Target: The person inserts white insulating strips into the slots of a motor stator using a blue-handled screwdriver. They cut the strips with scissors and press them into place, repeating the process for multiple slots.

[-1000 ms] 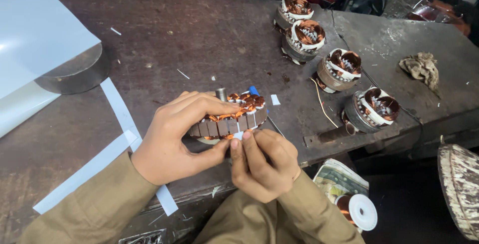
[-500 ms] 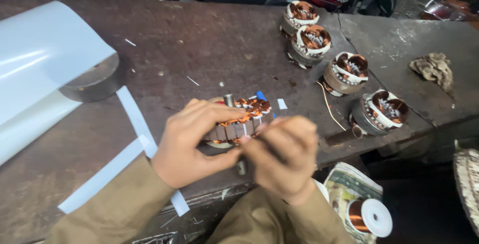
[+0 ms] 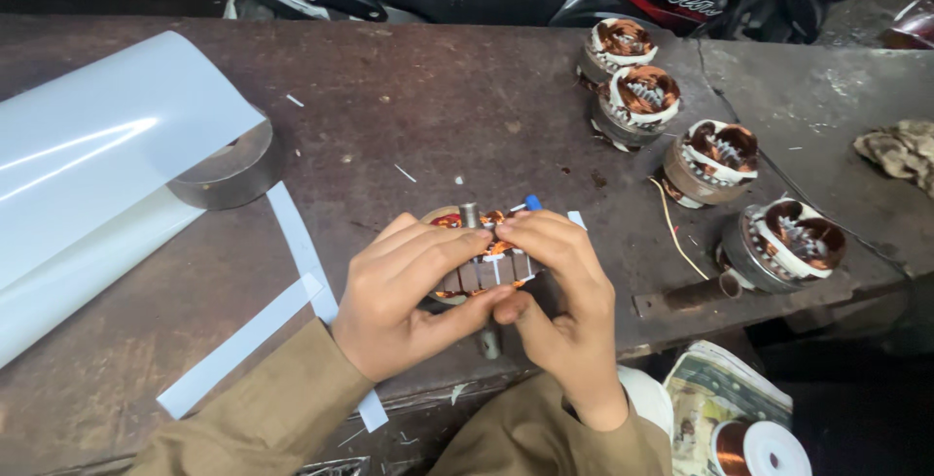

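A small motor armature (image 3: 479, 272) with copper windings, a slotted steel core and a steel shaft sits between both my hands near the front edge of a dark workbench (image 3: 428, 116). My left hand (image 3: 409, 296) wraps its left side, fingers over the top and thumb underneath. On its right side my right hand (image 3: 559, 291) has its fingertips on the windings and its thumb pressed against the core. A blue piece (image 3: 532, 203) sticks out just behind the armature.
Several wound stators (image 3: 715, 157) stand in a row at the back right. A white sheet (image 3: 92, 175) lies left over a metal ring (image 3: 232, 167), with white paper strips (image 3: 292, 243) beside it. A rag (image 3: 900, 150) lies far right. A copper wire spool (image 3: 759, 449) sits below the bench edge.
My right hand has come up from the armature's lower front edge to grip its right side and top. My left hand keeps its hold. The view has shifted closer.
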